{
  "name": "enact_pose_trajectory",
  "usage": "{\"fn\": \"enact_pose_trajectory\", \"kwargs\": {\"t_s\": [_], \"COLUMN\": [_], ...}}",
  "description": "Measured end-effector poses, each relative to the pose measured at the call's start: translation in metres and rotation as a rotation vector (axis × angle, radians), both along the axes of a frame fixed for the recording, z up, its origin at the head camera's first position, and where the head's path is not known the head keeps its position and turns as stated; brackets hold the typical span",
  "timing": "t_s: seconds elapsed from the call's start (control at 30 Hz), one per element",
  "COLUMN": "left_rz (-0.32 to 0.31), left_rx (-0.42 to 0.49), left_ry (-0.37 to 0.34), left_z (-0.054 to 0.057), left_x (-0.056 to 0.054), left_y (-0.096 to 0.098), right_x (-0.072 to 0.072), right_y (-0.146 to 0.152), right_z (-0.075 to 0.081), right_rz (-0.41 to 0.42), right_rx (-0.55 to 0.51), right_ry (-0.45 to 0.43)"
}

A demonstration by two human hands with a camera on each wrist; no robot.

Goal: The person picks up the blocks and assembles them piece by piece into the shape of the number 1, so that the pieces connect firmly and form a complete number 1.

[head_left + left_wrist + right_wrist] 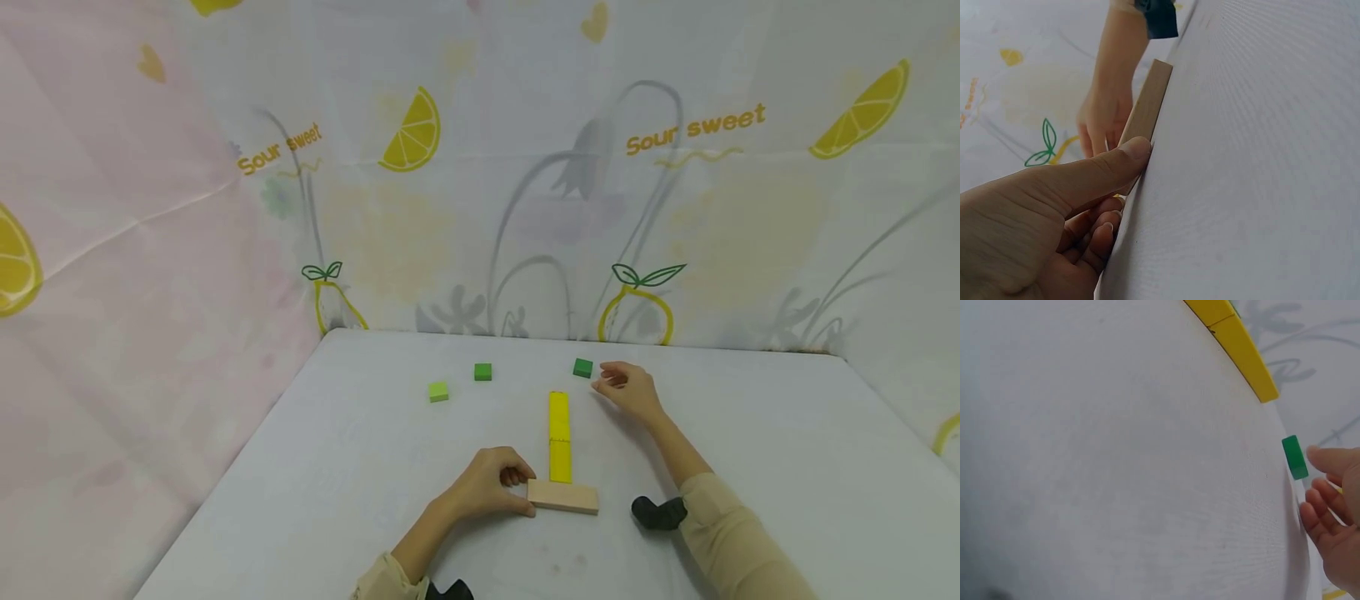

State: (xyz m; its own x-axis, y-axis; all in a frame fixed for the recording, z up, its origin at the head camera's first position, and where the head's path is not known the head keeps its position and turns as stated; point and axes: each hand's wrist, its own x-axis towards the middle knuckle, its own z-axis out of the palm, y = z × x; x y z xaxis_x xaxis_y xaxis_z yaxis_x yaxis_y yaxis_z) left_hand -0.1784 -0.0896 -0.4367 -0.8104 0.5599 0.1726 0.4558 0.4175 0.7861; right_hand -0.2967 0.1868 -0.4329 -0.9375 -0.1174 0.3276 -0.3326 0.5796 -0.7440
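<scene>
At the front of the table lies a plain wooden block (pixel 562 497). My left hand (pixel 486 483) pinches its left end, and in the left wrist view the thumb lies along that end of the block (pixel 1149 103). Behind the block, two yellow blocks (pixel 559 460) lie end to end, pointing away from me. My right hand (pixel 632 393) is just right of a dark green block (pixel 582 368), with fingers parted and nothing held. The right wrist view shows a small gap between the fingertips and the green block (pixel 1295 456).
Farther left on the white tabletop (pixel 337 483) sit a green block (pixel 483 372) and a light green block (pixel 438 392). A patterned cloth (pixel 480 208) with lemon prints hangs behind and at the sides. Each wrist wears a dark device (pixel 658 513).
</scene>
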Motion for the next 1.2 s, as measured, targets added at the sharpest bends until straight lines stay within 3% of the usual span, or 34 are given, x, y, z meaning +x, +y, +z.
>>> {"fn": "enact_pose_trajectory", "kwargs": {"t_s": [0.73, 1.2], "left_rz": [0.006, 0.001], "left_rx": [-0.001, -0.001], "left_ry": [-0.006, -0.007], "left_z": [0.0, 0.0], "left_x": [-0.001, 0.0], "left_y": [0.0, 0.0], "right_x": [-0.02, -0.023], "right_y": [-0.006, -0.011], "right_z": [0.0, 0.004], "right_rz": [0.038, 0.037], "right_rx": [0.115, 0.154], "right_ry": [0.003, -0.059]}}
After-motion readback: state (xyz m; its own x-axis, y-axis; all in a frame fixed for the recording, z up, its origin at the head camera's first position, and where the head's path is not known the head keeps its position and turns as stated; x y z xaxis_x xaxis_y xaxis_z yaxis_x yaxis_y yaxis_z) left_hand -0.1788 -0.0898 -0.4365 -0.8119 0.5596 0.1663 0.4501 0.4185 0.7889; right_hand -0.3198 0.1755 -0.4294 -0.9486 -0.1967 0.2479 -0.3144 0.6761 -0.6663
